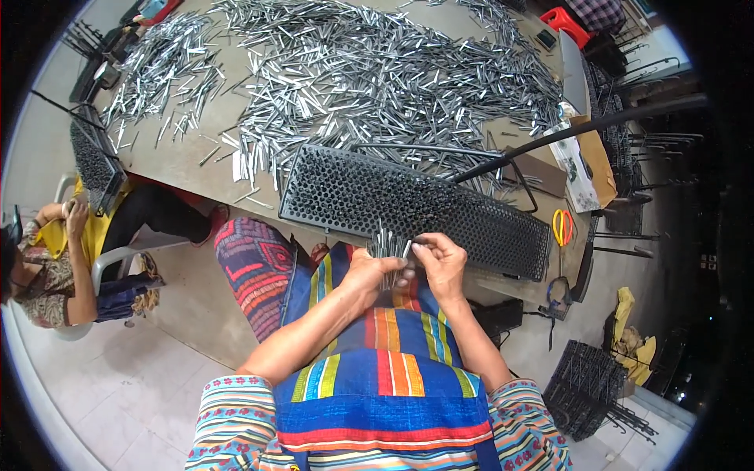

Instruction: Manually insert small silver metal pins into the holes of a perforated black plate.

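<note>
My left hand (366, 275) is closed around a bundle of thin grey metal rods (384, 242), held roughly upright above my lap. Close by on its right, my right hand (441, 264) has thumb and forefinger pinched together, apparently on one light rod (408, 249) at the edge of the bundle. Just beyond both hands, a long black rack (338, 188) full of round holes lies tilted at the table's near edge. Its lower side is partly behind my fingers.
Loose rods (338, 86) cover much of the table (181, 157). Orange-handled scissors (561, 228) and an opened carton (585, 165) lie on the right, under a dark bar (581, 129). Another person (55, 267) sits at left near a second rack (94, 157). Black wire racks (585, 385) stand lower right.
</note>
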Demonstrator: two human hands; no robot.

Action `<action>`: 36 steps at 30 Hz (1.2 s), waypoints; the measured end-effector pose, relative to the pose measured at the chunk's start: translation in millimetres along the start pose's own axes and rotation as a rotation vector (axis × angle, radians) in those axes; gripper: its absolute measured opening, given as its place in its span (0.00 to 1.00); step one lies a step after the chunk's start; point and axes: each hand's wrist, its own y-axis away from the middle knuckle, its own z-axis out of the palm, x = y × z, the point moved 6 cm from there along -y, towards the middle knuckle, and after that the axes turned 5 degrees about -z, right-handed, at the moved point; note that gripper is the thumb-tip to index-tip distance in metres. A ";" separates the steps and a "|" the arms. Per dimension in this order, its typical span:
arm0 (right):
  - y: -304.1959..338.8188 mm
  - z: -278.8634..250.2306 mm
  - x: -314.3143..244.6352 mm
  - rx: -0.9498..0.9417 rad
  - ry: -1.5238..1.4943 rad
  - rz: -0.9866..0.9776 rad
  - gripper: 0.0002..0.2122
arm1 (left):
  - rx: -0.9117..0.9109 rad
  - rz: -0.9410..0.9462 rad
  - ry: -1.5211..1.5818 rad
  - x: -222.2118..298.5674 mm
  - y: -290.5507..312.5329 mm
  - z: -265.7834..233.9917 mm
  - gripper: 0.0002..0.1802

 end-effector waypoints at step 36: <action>-26.9 -14.8 -38.7 0.174 0.606 -0.609 0.05 | 0.142 0.056 -0.043 1.9 8.3 3.8 0.05</action>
